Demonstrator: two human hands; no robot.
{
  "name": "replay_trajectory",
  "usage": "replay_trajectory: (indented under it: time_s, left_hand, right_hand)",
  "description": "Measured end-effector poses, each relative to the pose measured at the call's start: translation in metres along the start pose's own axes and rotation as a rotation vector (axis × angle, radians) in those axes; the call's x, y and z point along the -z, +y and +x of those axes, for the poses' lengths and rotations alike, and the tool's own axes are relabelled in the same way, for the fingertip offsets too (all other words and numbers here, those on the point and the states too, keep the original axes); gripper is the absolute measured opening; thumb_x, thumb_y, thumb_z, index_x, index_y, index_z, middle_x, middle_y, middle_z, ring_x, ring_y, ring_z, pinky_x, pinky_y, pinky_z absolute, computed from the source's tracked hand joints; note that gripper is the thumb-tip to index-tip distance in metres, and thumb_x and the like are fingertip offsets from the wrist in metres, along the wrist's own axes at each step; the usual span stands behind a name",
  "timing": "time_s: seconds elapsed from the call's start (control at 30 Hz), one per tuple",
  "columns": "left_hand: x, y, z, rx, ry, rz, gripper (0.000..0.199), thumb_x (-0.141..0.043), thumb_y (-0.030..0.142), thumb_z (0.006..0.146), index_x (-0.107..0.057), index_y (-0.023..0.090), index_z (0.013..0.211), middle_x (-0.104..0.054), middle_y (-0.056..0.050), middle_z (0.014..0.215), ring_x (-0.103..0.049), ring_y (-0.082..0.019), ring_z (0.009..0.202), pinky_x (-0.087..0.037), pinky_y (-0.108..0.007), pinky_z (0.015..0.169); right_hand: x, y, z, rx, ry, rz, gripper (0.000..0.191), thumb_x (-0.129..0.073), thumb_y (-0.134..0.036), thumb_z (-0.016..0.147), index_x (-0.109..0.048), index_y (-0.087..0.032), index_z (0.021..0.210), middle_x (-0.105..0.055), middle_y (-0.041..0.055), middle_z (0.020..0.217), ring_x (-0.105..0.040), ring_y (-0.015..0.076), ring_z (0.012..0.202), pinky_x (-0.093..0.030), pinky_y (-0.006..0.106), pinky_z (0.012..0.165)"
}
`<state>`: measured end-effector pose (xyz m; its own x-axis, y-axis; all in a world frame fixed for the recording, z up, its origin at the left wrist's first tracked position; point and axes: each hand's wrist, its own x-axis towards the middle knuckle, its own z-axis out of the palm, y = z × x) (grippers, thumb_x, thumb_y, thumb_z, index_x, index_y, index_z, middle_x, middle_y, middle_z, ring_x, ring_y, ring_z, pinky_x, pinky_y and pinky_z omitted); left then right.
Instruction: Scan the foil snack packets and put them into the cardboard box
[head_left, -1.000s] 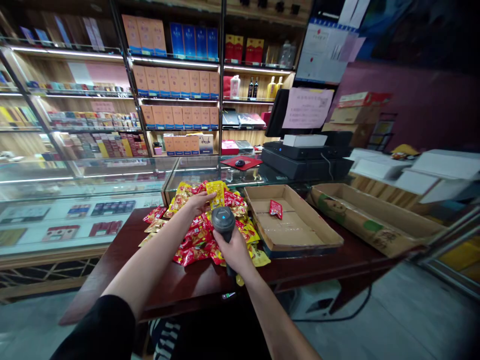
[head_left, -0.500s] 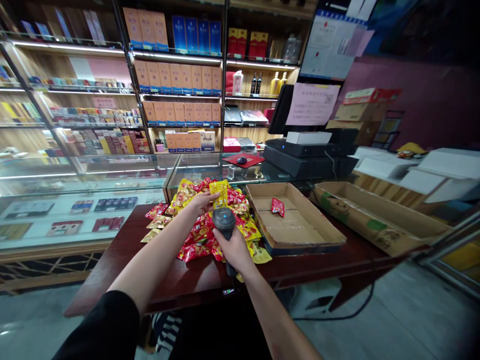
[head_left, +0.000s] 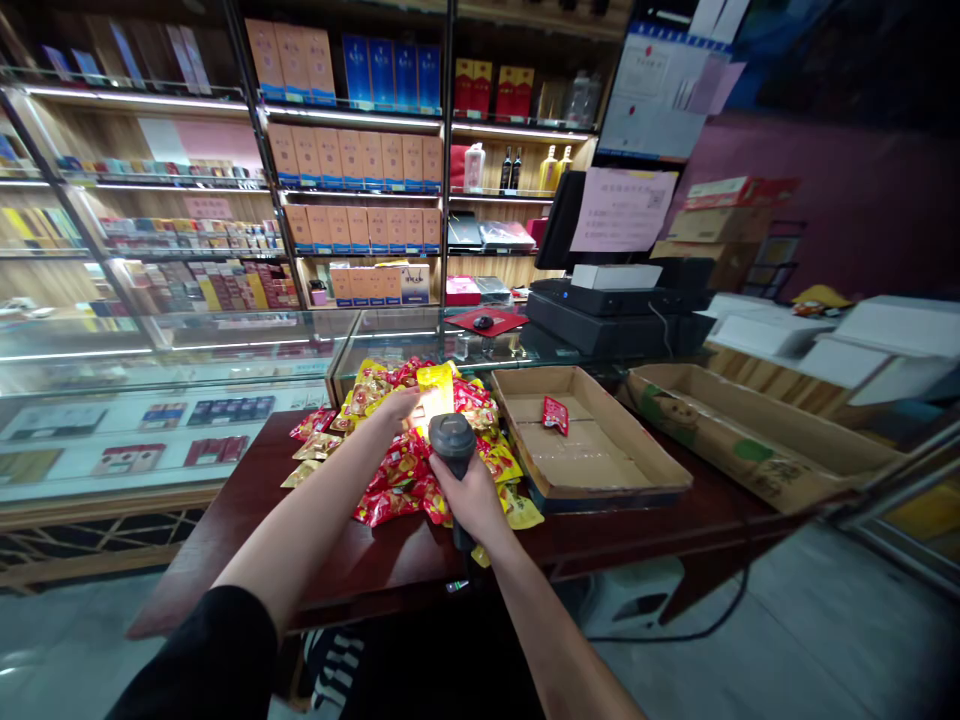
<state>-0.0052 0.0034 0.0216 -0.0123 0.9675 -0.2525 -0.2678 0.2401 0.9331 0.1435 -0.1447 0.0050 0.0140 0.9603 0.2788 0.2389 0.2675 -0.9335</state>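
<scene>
My right hand [head_left: 471, 492] is wrapped round the handle of a black barcode scanner [head_left: 453, 440], its head pointing away from me. Bright light from the scanner falls on a yellow snack packet [head_left: 436, 380], which my left hand [head_left: 402, 407] pinches at its left edge. Glare washes out the packet's lower part. Beneath both hands lies a heap of red, yellow and gold snack packets [head_left: 397, 465] on the dark red table [head_left: 247, 520]. A single red packet [head_left: 555, 415] lies inside the shallow cardboard tray [head_left: 600, 490] to the right.
A long cardboard box [head_left: 757, 455] stands farther right. Behind the table are a glass display counter [head_left: 187, 360] and a black cash register [head_left: 607, 320] with a monitor. A mouse [head_left: 484, 322] rests on a red pad. Shelves of boxed goods [head_left: 360, 155] line the back.
The scanner's light has come on and now shines brightly on the yellow packet. The scanner has shifted slightly to the right; both hands keep their holds.
</scene>
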Motion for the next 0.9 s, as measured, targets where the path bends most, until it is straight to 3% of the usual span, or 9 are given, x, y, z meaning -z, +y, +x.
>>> replay_trajectory:
  time_s: [0.1,0.23,0.37,0.53,0.67,0.9]
  left_hand:
    - [-0.003,0.004,-0.008,0.049,-0.004,0.032,0.036,-0.078,0.025,0.066,-0.061,0.016,0.097,-0.069,-0.006,0.079,-0.064,-0.014,0.062,-0.052,-0.023,0.054]
    - [-0.008,0.01,-0.016,0.08,-0.03,0.051,0.031,-0.078,0.023,0.065,-0.062,0.016,0.091,-0.069,-0.004,0.079,-0.063,-0.012,0.059,-0.051,-0.02,0.049]
    - [-0.013,0.013,-0.015,0.089,-0.126,0.028,0.028,-0.078,0.021,0.065,-0.064,0.015,0.088,-0.07,-0.006,0.084,-0.066,-0.015,0.065,-0.054,-0.023,0.053]
    - [-0.029,0.022,-0.005,0.105,-0.186,0.006,0.023,-0.076,0.016,0.067,-0.065,0.013,0.086,-0.07,-0.008,0.086,-0.067,-0.016,0.069,-0.058,-0.026,0.061]
    - [-0.068,0.028,0.007,0.131,-0.253,0.037,0.018,-0.073,0.011,0.07,-0.066,0.012,0.087,-0.071,-0.009,0.088,-0.068,-0.017,0.071,-0.058,-0.026,0.063]
    - [-0.174,0.003,0.038,0.241,-0.437,0.063,0.025,-0.07,0.01,0.072,-0.066,0.008,0.097,-0.071,-0.014,0.088,-0.069,-0.02,0.073,-0.058,-0.029,0.065]
  right_hand:
    - [0.001,0.001,0.014,-0.007,0.067,0.056,0.037,-0.061,-0.043,0.072,-0.065,-0.016,0.096,-0.07,0.0064,0.079,-0.065,0.0231,0.079,-0.048,0.032,0.072]
    - [0.007,-0.002,0.054,-0.095,0.152,0.193,0.032,-0.064,-0.036,0.067,-0.065,-0.016,0.092,-0.069,0.0035,0.083,-0.063,0.02,0.078,-0.046,0.03,0.073]
    - [0.018,-0.008,0.094,-0.23,0.091,0.428,0.027,-0.064,-0.031,0.064,-0.065,-0.016,0.086,-0.067,0.0003,0.072,-0.06,0.0157,0.069,-0.046,0.026,0.068]
    - [0.043,-0.012,0.12,-0.399,0.028,0.602,0.023,-0.064,-0.028,0.062,-0.063,-0.015,0.082,-0.059,-0.0022,0.055,-0.057,0.0127,0.054,-0.047,0.024,0.057]
    - [0.08,-0.008,0.129,-0.407,0.062,0.625,0.018,-0.063,-0.027,0.066,-0.062,-0.015,0.08,-0.064,0.0012,0.063,-0.062,0.014,0.06,-0.05,0.025,0.059]
    - [0.175,0.013,0.127,-0.432,0.227,0.74,0.014,-0.062,-0.02,0.07,-0.062,-0.014,0.083,-0.071,0.0087,0.084,-0.068,0.0187,0.082,-0.055,0.027,0.068]
